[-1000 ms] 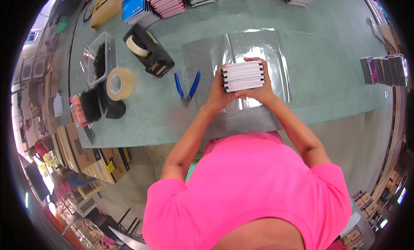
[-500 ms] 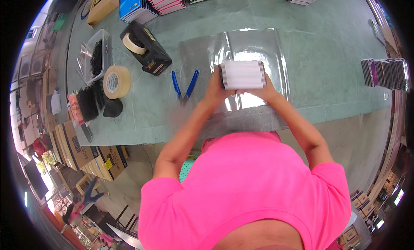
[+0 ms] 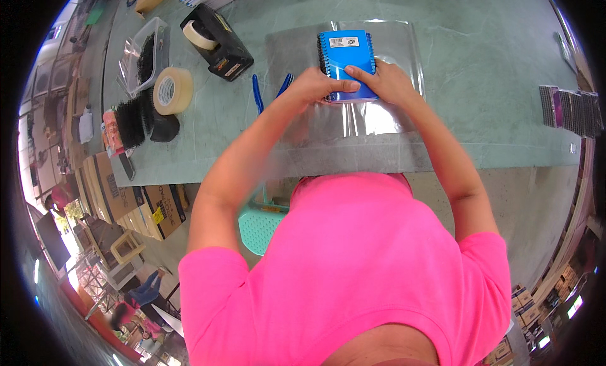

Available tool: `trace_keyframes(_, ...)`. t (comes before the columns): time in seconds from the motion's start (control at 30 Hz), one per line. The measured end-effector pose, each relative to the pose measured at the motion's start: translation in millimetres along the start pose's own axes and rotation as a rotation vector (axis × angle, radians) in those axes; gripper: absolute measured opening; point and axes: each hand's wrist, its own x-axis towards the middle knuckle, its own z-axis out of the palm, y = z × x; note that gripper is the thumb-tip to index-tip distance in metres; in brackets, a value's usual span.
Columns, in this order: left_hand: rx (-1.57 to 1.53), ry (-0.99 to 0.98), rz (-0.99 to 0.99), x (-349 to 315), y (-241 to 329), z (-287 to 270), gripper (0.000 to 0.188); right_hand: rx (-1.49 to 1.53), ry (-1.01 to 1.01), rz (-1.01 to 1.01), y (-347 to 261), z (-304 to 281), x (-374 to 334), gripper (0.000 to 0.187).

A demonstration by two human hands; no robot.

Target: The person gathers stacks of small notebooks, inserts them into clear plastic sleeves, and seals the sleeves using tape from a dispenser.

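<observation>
A stack of small spiral notebooks (image 3: 347, 53) with a blue cover on top lies flat on a clear plastic sheet (image 3: 401, 44). Black wire coils show along both its left and right sides. My left hand (image 3: 314, 87) grips the near left corner, thumb across the cover. On the near right side, my right hand (image 3: 392, 83) holds the stack, its thumb also on top. The fingers beneath and behind are partly hidden. Blue-handled pliers (image 3: 257, 93) lie left of the sheet, partly covered by my left forearm.
A black tape dispenser (image 3: 218, 44), a tape roll (image 3: 172, 91) and a plastic box (image 3: 158, 35) of black coils stand on the green table's left side. More black coils (image 3: 128, 125) lie nearer. At the right edge is a row of coil-bound notebooks (image 3: 574, 110). A turquoise stool (image 3: 257, 230) stands below.
The notebook stack, held up with its white page edges showing, has been turned down so its blue cover faces up on the sheet. Both hands moved with it. The view has shifted.
</observation>
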Motion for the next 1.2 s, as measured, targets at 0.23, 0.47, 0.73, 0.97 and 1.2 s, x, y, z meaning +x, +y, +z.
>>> trace_keyframes(0.23, 0.276, 0.225, 0.02, -2, -13, -2, 0.087, -0.122, 0.014, 0.012, -2, 3, 1, 0.092)
trace_keyframes(0.47, 0.241, 0.301, 0.087, 3, -32, 1, 0.086, -0.085, 0.034, -0.005, -3, 7, 1, 0.095)
trace_keyframes(0.73, 0.587, 0.538, 0.776, -27, -25, 137, 0.027, 0.333, 0.115, -0.005, 36, -44, -12, 0.062)
trace_keyframes(0.97, 0.704, 0.733, 0.943, 37, -53, 170, 0.02, 0.508, 0.204, 0.023, 112, -96, -38, 0.057)
trace_keyframes(1.2, 0.602, 0.754, 1.024, 29, -52, 163, 0.012, 0.766, -0.254, 0.298, 117, -68, -73, 0.055)
